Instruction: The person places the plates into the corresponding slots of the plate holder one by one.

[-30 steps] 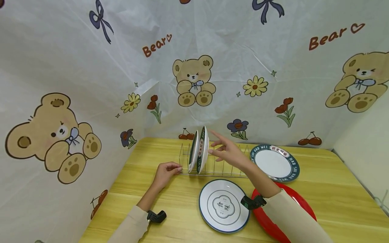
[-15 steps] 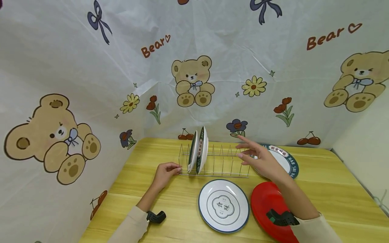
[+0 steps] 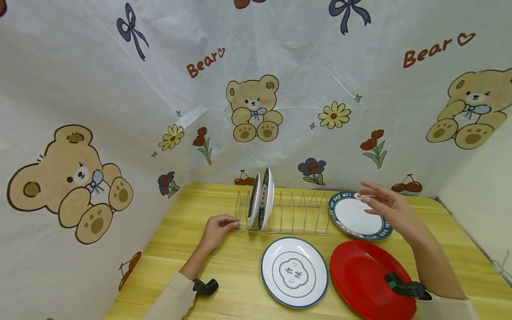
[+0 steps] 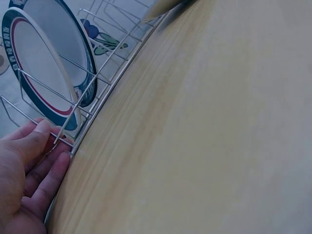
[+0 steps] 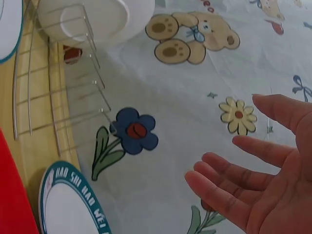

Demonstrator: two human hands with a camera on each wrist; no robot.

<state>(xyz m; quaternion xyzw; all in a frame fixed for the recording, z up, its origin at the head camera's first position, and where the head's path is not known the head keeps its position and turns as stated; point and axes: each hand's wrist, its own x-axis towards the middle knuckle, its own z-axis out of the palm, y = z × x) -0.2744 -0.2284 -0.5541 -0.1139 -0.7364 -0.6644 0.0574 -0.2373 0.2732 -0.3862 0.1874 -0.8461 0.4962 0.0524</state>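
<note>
Right hand [image 3: 390, 206] has swung right from the wire rack [image 3: 282, 213], fingers spread, holding nothing, above the far green-rimmed plate [image 3: 354, 220]. Left hand [image 3: 218, 227] still pinches the rack's left end. Rack slots right of two standing plates [image 3: 262, 200] are free.

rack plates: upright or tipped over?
Upright. Both plates stand on edge in the rack's left slots, leaning slightly right; left hand holds the rack's end.

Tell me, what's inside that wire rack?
Two plates stand on edge in the rack at its left end, close together; the other slots show only wire. The nearer plate hides most of the farther one's face.
</note>
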